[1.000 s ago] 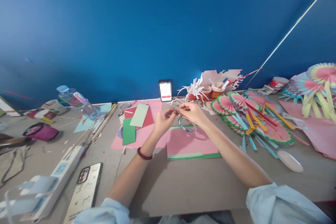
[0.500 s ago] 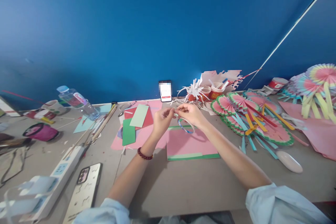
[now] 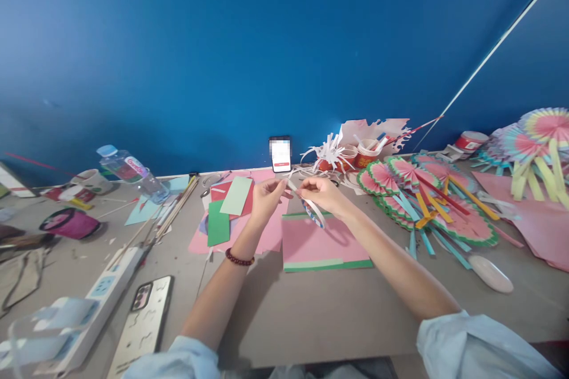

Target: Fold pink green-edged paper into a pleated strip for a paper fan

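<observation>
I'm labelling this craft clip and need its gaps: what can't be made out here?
Head view:
- Screen of the black phone against the blue wall: blurred.
- Thin blue-and-white paper strip: ends hidden by the pinching left hand and right hand.
- Label on the clear plastic bottle: too small to read.

phone [image 3: 280, 154] behind hands [image 3: 293, 194], fans [image 3: 418, 189] right
</observation>
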`<action>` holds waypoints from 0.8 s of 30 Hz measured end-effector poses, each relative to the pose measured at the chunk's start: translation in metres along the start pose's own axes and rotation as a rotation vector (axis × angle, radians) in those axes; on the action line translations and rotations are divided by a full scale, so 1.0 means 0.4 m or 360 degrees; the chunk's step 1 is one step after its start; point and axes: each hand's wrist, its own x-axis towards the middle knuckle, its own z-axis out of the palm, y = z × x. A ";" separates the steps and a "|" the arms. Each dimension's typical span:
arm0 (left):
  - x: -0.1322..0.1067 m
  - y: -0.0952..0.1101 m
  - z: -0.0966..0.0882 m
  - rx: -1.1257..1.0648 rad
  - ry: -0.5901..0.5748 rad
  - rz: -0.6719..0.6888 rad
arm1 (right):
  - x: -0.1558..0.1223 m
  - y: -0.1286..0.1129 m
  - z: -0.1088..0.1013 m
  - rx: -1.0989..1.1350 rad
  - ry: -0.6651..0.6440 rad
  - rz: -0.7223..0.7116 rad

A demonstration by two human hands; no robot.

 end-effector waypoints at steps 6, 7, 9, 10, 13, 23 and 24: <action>0.008 -0.007 -0.001 -0.0140 0.0001 -0.0111 | -0.002 -0.009 0.001 0.0039 -0.0021 0.0107; 0.008 -0.007 -0.002 -0.0156 0.0000 -0.0120 | -0.003 -0.011 0.002 0.0045 -0.0025 0.0130; 0.008 -0.005 -0.003 -0.0175 -0.0003 -0.0134 | -0.004 -0.014 0.002 0.0062 -0.0029 0.0164; 0.008 -0.004 -0.004 -0.0182 -0.0004 -0.0141 | -0.004 -0.014 0.002 0.0068 -0.0030 0.0177; 0.009 -0.001 -0.006 -0.0209 -0.0010 -0.0172 | -0.004 -0.014 0.002 0.0062 -0.0032 0.0193; 0.008 0.006 -0.010 -0.0219 -0.0020 -0.0252 | 0.004 0.000 -0.004 -0.0018 -0.0036 0.0122; 0.009 0.004 -0.011 -0.0219 -0.0024 -0.0256 | 0.004 0.000 -0.003 -0.0030 -0.0035 0.0117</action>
